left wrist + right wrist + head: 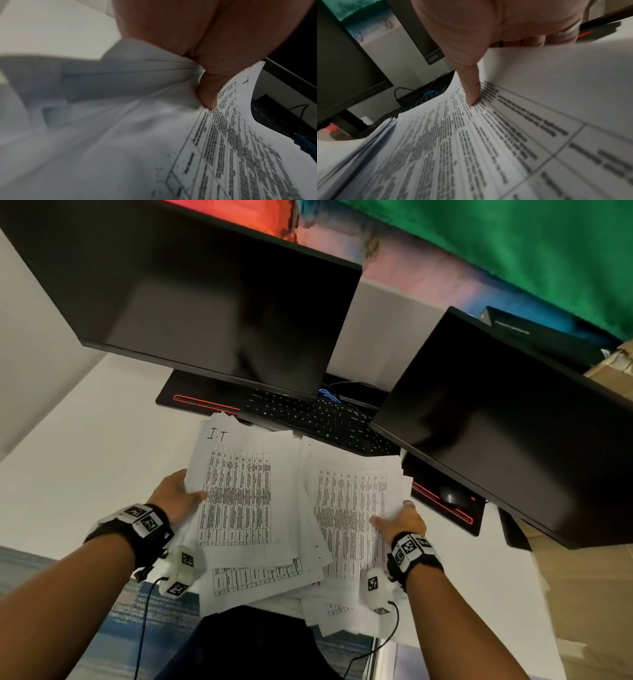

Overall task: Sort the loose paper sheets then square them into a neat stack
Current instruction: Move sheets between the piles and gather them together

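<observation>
paper sheets (260, 508) sit fanned in two overlapping bundles at lower centre, above the desk (85, 446). left hand (178, 498) pinches one bundle's edge, right hand (400, 523) the other's. best to loosen both grips slightly, merge them, then tap the edges down.

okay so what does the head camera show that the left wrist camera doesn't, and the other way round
Only the head view shows the right hand gripping the right bundle of sheets, two dark monitors and the mouse. Only the left wrist view shows the sheet edges bunched under the thumb. Both show the left hand holding the printed sheet marked "I.T" and the keyboard.
</observation>
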`<action>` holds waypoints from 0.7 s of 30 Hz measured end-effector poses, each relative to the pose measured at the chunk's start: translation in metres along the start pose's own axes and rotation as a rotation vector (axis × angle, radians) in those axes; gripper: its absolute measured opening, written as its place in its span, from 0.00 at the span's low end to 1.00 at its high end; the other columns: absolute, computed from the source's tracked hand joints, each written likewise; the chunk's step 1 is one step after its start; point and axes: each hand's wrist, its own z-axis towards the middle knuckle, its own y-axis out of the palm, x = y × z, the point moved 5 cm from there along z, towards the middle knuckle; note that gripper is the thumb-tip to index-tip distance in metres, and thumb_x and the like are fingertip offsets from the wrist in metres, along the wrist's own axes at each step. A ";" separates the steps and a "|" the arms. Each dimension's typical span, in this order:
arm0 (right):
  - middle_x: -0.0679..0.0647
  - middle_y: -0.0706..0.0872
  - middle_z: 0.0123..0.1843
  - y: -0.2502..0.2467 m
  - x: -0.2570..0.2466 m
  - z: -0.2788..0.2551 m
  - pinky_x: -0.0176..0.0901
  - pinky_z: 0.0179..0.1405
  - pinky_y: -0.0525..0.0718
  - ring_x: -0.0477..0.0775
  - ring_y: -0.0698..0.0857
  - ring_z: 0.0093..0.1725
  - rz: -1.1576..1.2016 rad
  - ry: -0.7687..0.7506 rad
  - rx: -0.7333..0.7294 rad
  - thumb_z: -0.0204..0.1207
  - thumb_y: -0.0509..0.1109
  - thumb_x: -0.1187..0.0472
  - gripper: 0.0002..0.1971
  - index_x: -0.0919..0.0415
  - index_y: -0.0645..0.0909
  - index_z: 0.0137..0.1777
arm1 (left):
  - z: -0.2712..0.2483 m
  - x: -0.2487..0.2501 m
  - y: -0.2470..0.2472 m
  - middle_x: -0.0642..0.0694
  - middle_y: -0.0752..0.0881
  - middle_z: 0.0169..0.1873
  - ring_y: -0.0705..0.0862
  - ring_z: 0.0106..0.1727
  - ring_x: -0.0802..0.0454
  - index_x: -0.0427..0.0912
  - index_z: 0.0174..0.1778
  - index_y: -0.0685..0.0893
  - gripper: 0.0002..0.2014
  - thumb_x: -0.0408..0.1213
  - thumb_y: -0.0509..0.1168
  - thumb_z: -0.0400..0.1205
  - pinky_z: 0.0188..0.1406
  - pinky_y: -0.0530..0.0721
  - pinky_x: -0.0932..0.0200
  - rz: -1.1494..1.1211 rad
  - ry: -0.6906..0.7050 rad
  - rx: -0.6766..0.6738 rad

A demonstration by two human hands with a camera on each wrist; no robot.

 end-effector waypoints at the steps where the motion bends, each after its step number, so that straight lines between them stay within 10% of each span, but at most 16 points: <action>1: 0.63 0.82 0.69 0.000 -0.002 -0.004 0.59 0.64 0.85 0.67 0.81 0.69 0.037 0.010 -0.005 0.65 0.84 0.48 0.46 0.61 0.63 0.79 | 0.000 0.001 0.000 0.46 0.88 0.63 0.85 0.62 0.41 0.49 0.71 0.81 0.19 0.39 0.69 0.82 0.68 0.79 0.40 0.006 -0.001 0.003; 8: 0.63 0.82 0.70 0.012 -0.006 -0.015 0.51 0.62 0.84 0.65 0.83 0.67 0.187 0.054 -0.034 0.67 0.84 0.58 0.40 0.66 0.69 0.76 | -0.004 0.006 -0.001 0.46 0.90 0.60 0.87 0.59 0.42 0.49 0.68 0.83 0.17 0.38 0.69 0.82 0.66 0.81 0.42 0.018 0.002 0.037; 12: 0.59 0.89 0.58 -0.024 -0.030 -0.031 0.43 0.54 0.86 0.61 0.89 0.57 0.240 -0.128 0.039 0.71 0.81 0.64 0.18 0.63 0.80 0.58 | -0.003 0.005 -0.003 0.46 0.88 0.63 0.85 0.63 0.41 0.48 0.70 0.82 0.18 0.37 0.69 0.83 0.68 0.77 0.42 0.008 -0.010 0.015; 21: 0.47 0.92 0.50 -0.171 -0.111 -0.112 0.40 0.43 0.89 0.46 0.91 0.49 0.693 -0.599 0.149 0.68 0.83 0.67 0.18 0.57 0.86 0.57 | 0.005 0.009 0.007 0.41 0.88 0.62 0.85 0.61 0.39 0.42 0.68 0.81 0.23 0.32 0.74 0.77 0.64 0.79 0.45 0.020 -0.019 -0.093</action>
